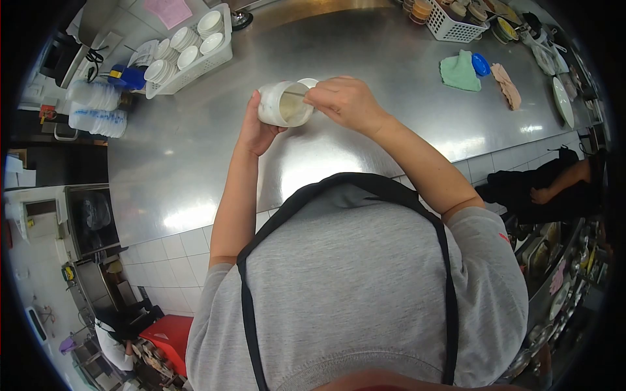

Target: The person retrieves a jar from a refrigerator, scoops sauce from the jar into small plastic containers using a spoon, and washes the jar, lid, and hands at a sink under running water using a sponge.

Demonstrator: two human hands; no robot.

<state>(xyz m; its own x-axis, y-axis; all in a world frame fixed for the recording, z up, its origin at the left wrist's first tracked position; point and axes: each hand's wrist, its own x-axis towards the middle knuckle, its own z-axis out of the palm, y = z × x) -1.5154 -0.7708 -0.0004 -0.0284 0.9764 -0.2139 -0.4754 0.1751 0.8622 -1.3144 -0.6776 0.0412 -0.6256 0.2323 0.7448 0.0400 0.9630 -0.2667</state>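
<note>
My left hand is wrapped round a white jar, tilted with its mouth toward the right. Pale, whitish contents show inside. In my right hand, the fingers pinch a thin metal utensil that looks like a spoon; its far end reaches into the jar's mouth and cannot be made out. Just behind the jar is a small white round thing, partly covered by the jar and my right fingers. Both hands are above the steel table.
A white basket of stacked small dishes stands at back left, beside stacked plastic containers. Toward the right lie a green cloth, a blue lid and a peach cloth. Other people's arms show at right and lower left.
</note>
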